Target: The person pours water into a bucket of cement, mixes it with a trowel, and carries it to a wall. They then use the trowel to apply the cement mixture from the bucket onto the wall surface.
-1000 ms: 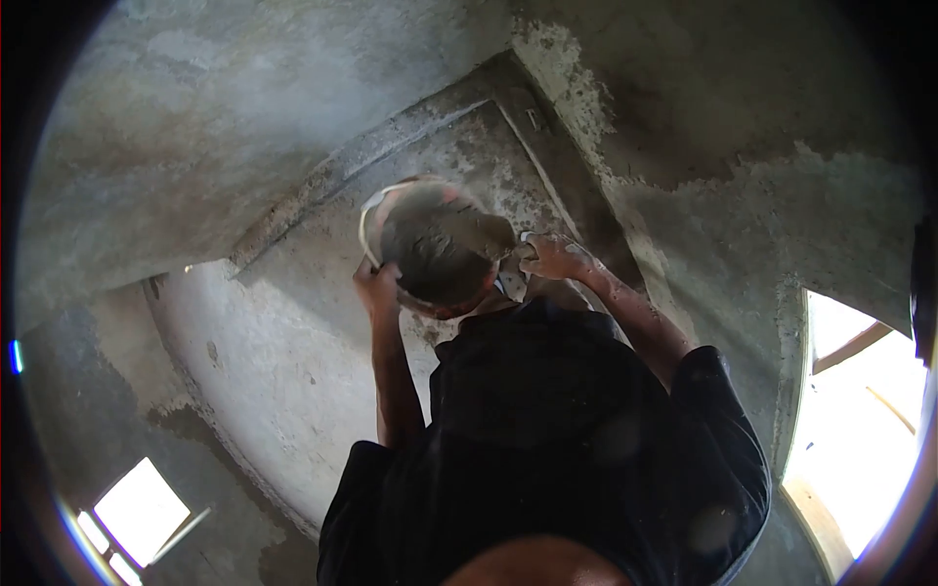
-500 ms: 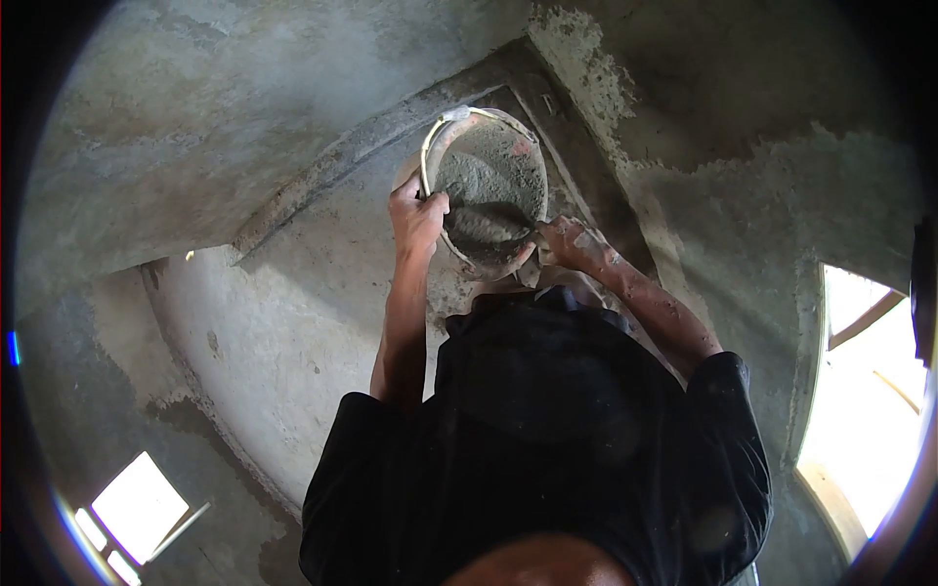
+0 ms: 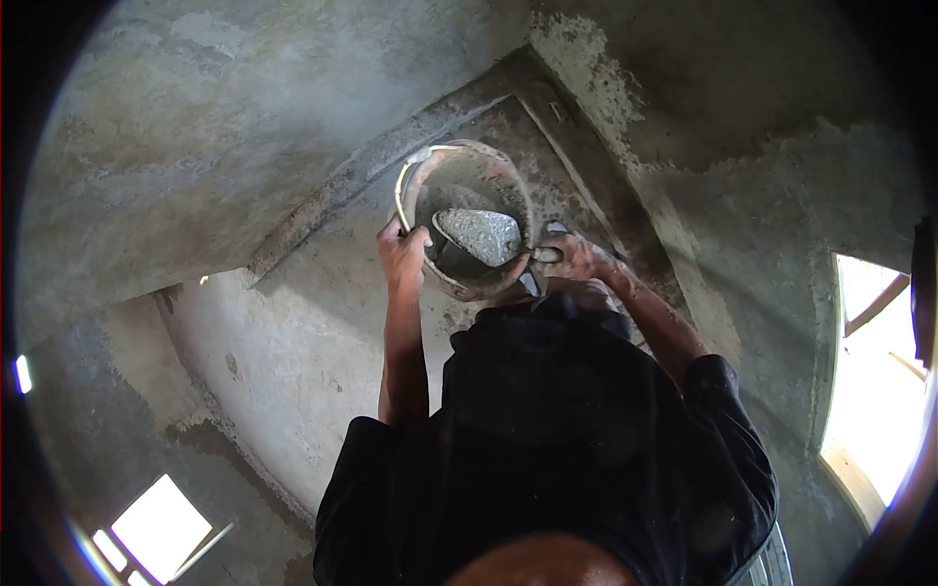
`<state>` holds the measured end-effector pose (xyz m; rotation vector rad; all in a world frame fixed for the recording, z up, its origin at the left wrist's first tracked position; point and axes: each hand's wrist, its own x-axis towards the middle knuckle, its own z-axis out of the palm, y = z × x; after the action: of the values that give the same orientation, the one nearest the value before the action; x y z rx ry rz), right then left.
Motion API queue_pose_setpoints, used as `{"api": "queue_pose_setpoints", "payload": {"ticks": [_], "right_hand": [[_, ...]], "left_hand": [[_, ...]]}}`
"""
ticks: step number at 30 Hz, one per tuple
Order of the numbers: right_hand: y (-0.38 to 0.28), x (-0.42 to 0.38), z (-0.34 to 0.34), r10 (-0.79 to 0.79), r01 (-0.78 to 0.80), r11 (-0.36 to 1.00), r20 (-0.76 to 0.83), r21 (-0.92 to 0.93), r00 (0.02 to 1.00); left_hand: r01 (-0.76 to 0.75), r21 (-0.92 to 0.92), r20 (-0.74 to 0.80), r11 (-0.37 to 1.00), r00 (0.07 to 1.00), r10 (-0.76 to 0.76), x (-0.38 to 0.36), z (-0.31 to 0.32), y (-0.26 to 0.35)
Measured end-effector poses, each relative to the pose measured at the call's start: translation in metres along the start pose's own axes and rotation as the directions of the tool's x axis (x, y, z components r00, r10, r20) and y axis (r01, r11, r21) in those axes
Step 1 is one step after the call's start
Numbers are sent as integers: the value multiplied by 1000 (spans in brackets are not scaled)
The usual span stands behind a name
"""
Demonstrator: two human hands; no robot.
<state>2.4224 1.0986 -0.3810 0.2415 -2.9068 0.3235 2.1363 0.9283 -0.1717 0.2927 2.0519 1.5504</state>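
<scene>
A round bucket (image 3: 474,168) with a pale handle hangs in front of me, its mouth turned up toward my view. My left hand (image 3: 404,254) is closed round its left rim. The grip of a trowel (image 3: 547,255) sits in my right hand (image 3: 578,258), closed at the right of the bucket. Its broad blade lies across the bucket's mouth, covered with grey, wet-looking mortar (image 3: 481,234). More of the grey mix shows dimly deeper in the bucket.
Rough cement walls (image 3: 244,117) meet at a corner ahead, with a raised ledge (image 3: 352,181) along their foot. Below is a grey floor (image 3: 283,361). Bright openings (image 3: 879,371) show at right and lower left. A metal ladder-like edge (image 3: 777,562) is at lower right.
The trowel blade has come up out of the mix and now shows a load of mortar on it. The bucket has shifted slightly left and nearer my body.
</scene>
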Motion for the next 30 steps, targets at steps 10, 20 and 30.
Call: {"api": "queue_pose_setpoints", "payload": {"ticks": [10, 20, 30], "right_hand": [[-7, 17, -13, -223, 61, 610, -97, -790, 970], [139, 68, -98, 234, -875, 31, 848, 483, 476], [242, 69, -277, 665, -614, -281, 611, 737, 430]], "left_hand": [[-31, 216, -216, 976, 973, 79, 8, -28, -25], [210, 220, -518, 953, 852, -69, 11, -40, -24], [311, 154, -502, 938, 842, -198, 31, 6, 15]]}}
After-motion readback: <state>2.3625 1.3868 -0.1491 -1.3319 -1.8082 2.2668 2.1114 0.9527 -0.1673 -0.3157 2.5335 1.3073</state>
